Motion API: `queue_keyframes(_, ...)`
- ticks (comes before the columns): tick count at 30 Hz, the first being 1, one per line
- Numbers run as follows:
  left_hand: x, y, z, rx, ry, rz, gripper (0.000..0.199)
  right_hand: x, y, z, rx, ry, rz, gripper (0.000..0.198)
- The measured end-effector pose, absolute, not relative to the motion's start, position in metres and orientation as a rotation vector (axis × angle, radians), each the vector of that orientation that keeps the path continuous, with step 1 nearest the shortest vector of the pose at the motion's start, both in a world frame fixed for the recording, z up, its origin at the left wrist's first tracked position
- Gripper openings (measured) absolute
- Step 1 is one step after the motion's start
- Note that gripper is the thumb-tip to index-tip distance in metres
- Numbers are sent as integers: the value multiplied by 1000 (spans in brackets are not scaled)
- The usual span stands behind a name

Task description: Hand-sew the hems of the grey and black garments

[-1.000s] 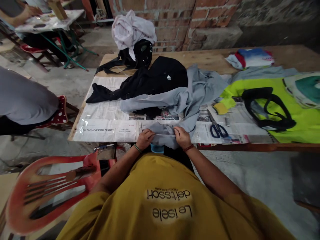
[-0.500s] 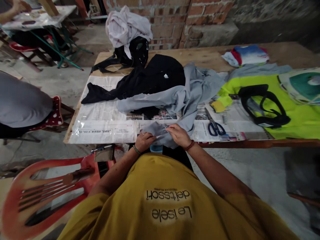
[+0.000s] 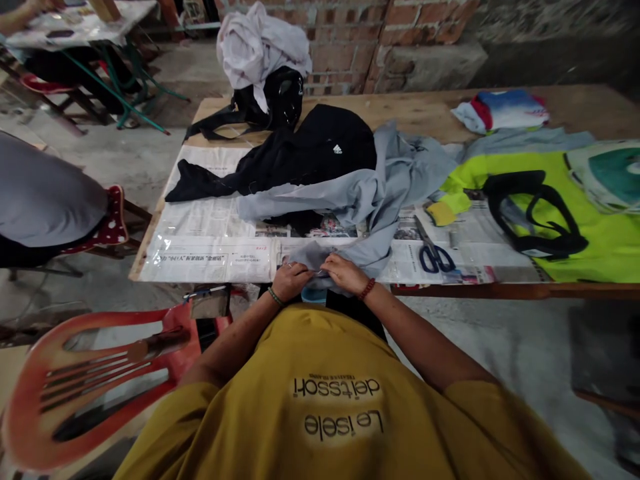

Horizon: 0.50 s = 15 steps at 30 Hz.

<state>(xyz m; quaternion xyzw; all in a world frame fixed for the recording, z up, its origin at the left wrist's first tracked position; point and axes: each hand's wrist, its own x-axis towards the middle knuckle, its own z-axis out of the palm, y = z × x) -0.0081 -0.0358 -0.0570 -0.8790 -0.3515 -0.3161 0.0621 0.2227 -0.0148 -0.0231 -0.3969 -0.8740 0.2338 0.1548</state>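
My left hand point(image 3: 291, 280) is closed on the edge of a grey garment point(image 3: 387, 220) at the table's front edge. Close beside it, with fingertips nearly meeting, my right hand point(image 3: 346, 273) is pinched over the same cloth. A thin, bright needle-like sliver shows at its fingertips, too small to make out fully. The grey cloth runs from my hands up the table, beside a black garment point(image 3: 320, 147) with a white logo. To the right of my right hand lie scissors point(image 3: 436, 259) with dark blue handles.
Newspaper point(image 3: 200, 257) covers the wooden table. On the right lie a yellow-green garment point(image 3: 610, 247), a black strap-like loop point(image 3: 537, 217) and an iron point(image 3: 617, 170). A black bag point(image 3: 283, 100) bears a pale cloth point(image 3: 265, 47). A red chair point(image 3: 45, 340) stands left; a seated person point(image 3: 45, 193) is nearby.
My right hand has moved left and slightly down, bringing its fingertips close to my left hand. My left hand still grips the grey cloth. The whole view has shifted slightly.
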Motion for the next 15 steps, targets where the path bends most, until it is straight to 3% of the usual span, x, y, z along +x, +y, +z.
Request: queue_keyframes(15,-7,-30,-61,-2747,-1104,-1016,28,218,-15,-13,-1170,-2567,640,27)
